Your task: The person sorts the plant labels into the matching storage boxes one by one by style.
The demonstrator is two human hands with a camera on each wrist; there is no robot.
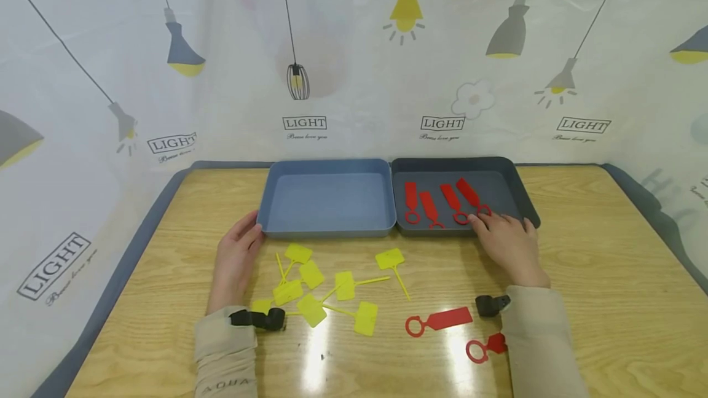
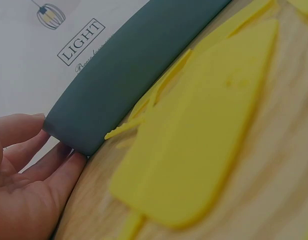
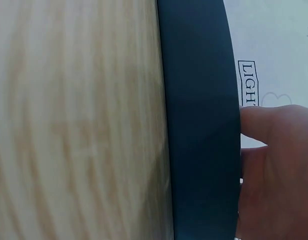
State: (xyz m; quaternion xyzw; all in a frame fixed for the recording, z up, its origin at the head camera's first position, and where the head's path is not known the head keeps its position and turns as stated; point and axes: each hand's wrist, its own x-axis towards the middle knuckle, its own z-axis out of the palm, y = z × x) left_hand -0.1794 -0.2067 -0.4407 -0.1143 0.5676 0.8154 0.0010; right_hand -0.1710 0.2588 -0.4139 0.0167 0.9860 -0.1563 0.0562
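My left hand [image 1: 236, 257] is at the front left corner of a light blue tray [image 1: 329, 233], its outstretched fingertips touching the corner. In the left wrist view those fingers [image 2: 69, 167] meet the tray's outer wall. My right hand [image 1: 509, 247] reaches over the front rim of a dark grey tray [image 1: 409, 232], near its right corner. Several red ring-ended tags [image 1: 428, 204] lie inside; the thumb is right at the ring of the rightmost one [image 1: 469, 194]. In the right wrist view, the tray wall [image 3: 201, 120] hides part of the right hand's fingers.
Several yellow flag-shaped tags [image 1: 345, 285] with thin stems are scattered on the wooden table [image 1: 603, 263] before the blue tray. Two more red tags lie at front right, one [image 1: 450, 319] in full view, the other [image 1: 496, 343] partly under the right sleeve. A lamp-printed cloth [image 1: 365, 78] stands behind.
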